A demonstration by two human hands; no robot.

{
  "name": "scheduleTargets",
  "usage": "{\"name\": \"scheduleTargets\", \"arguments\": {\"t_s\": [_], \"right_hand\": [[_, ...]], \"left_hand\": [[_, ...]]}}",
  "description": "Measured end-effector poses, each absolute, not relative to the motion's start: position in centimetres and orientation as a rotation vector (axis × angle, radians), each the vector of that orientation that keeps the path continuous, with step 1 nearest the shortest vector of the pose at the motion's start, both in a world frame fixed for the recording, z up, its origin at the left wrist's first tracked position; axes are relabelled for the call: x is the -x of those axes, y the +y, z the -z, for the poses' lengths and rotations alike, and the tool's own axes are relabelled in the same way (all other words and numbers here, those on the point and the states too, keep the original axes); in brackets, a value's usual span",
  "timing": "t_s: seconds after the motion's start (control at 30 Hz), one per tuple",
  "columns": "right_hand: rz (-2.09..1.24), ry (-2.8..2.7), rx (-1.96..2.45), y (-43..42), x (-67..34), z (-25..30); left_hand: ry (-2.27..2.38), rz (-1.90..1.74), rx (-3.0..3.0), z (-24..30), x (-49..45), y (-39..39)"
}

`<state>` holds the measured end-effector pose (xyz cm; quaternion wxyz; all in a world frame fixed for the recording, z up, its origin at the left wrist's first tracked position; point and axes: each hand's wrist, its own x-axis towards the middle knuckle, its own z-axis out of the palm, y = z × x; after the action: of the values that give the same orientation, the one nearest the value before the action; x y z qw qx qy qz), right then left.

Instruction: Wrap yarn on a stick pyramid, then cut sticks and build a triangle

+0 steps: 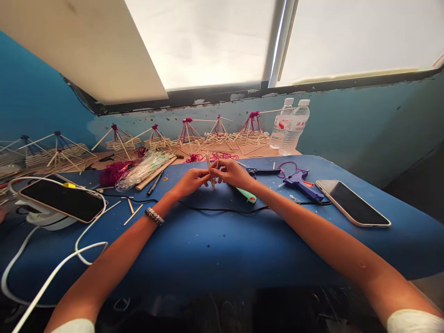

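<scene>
Over the middle of the blue table, my left hand (193, 181) and my right hand (231, 173) meet around a few thin wooden sticks (208, 163). The sticks stand roughly upright, and the fingers of both hands are closed on them. How the sticks join is hidden behind my fingertips. Under my right hand lies a green-handled tool (247, 195), partly covered by the hand. To the right is a blue glue gun (304, 185) with a dark cord. A black tool (263, 172) lies just beyond my right wrist.
Several stick frames bound with magenta yarn (187, 121) line the back. Two water bottles (294, 129) stand behind right. Phones (352, 203) lie at both sides. A plastic bag of sticks (145, 169), loose sticks (133, 214) and white cables (77, 252) are on the left. A black cord (222, 210) crosses the table.
</scene>
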<state>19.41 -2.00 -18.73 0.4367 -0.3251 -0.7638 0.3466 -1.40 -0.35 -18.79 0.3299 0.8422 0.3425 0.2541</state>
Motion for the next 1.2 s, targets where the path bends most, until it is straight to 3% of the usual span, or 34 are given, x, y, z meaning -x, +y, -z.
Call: {"name": "scheduleTargets", "arguments": {"t_s": [0.33,0.83,1.0,1.2], "right_hand": [[-0.776,-1.894,0.852,-2.1,-19.3,18.9],[-0.445,-1.954,0.790,-2.2,-19.3,18.3],[-0.642,-1.981,0.765,-1.7,-19.5,18.9],[-0.583,-1.980,0.756,-1.3,-19.7,19.2]], "left_hand": [[0.973,-0.858,-2.254,18.2,1.8,-0.2],[0.780,-0.716,-2.143,19.1,1.3,-0.1],[0.736,-0.696,-2.089,19.1,1.0,-0.1],[0.822,-0.673,-2.037,18.5,0.7,-0.9]]}}
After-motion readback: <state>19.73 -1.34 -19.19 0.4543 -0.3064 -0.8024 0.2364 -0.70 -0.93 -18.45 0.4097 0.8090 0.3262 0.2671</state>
